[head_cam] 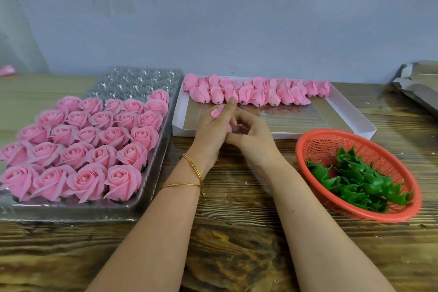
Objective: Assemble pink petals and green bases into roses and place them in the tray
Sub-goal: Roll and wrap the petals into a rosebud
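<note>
Left hand (211, 128) around pink bud (216, 111) (right hand (251, 135) alongside, touching)

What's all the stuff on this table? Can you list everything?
clear tray: one, see-through, left side of the table
finished roses: about twenty-five, pink, in the clear tray
white box: one, white, middle of the table
petal buds: two rough rows, pink, far end of the white box
red basket: one, red, right side
green bases: a heap, green, in the red basket
cardboard: grey, far right
table: one, brown wood
bangles: two, gold, left wrist
left hand: holds one pink bud
right hand: curled against the left hand; what it holds is hidden
</note>
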`<state>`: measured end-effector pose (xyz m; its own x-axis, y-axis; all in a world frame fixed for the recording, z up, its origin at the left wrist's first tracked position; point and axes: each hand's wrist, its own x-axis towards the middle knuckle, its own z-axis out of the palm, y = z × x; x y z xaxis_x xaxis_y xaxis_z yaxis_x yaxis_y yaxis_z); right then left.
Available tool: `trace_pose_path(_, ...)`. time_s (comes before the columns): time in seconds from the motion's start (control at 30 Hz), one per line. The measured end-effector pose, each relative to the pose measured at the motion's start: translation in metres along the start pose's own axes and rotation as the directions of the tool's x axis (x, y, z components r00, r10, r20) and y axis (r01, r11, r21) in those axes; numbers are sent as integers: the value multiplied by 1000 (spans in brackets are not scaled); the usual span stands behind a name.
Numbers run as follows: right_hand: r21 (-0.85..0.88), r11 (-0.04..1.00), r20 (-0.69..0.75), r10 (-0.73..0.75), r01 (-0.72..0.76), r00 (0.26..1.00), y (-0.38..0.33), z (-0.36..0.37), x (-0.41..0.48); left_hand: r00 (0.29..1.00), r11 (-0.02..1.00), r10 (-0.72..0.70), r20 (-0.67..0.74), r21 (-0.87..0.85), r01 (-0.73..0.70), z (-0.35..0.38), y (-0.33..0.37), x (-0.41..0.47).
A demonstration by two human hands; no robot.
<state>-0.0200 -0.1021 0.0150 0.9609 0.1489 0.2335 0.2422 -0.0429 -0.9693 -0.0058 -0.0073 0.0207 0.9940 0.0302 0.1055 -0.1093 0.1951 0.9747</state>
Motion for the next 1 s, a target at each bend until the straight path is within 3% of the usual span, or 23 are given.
trace_pose_path(0.27, -38, 999, -73, 2, -5, 997, -1, 2, 0, 1000, 998, -7, -16, -70, 6, 1, -3, 2)
trace_pose_path(0.67, 14, 1000, -12, 13, -13, 1000, -1, 1, 0, 999, 1000, 22, 32, 19, -23, -4, 0, 0)
trace_pose_path(1.0, -15, 999, -48, 33, -34, 998, -5, 2, -2, 1000, 1000, -17, -26, 2, 17, 0, -2, 3)
